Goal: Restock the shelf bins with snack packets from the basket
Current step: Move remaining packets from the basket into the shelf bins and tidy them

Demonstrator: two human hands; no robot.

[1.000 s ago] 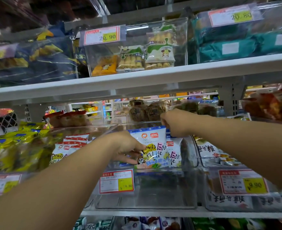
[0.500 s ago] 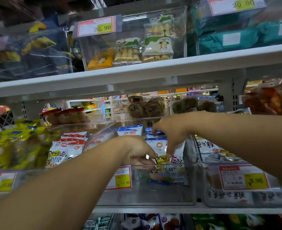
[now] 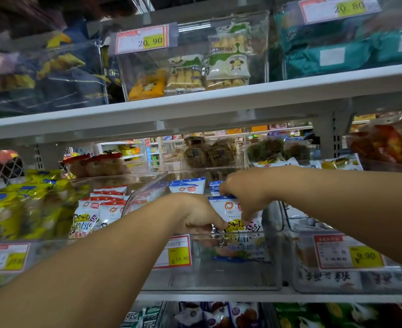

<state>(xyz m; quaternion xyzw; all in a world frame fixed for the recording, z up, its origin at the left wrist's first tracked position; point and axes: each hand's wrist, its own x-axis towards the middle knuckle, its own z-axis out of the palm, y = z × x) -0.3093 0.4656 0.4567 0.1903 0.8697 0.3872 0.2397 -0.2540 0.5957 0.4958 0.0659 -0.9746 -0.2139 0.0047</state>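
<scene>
Grasping one snack packet [image 3: 230, 208] two-handed: your left hand [image 3: 198, 215] pinched its lower left edge, your right hand [image 3: 244, 191] curled over its top. Packet stood upright just behind front wall of clear bin [image 3: 230, 278], probably so print faced outward; rear packets [image 3: 187, 185] lined behind.

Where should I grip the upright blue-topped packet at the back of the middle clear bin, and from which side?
Pinch the back packet by its blue top seal, coming from above through the bin's open top. It stands upright with that edge free; the left hand hides its lower body.
</scene>
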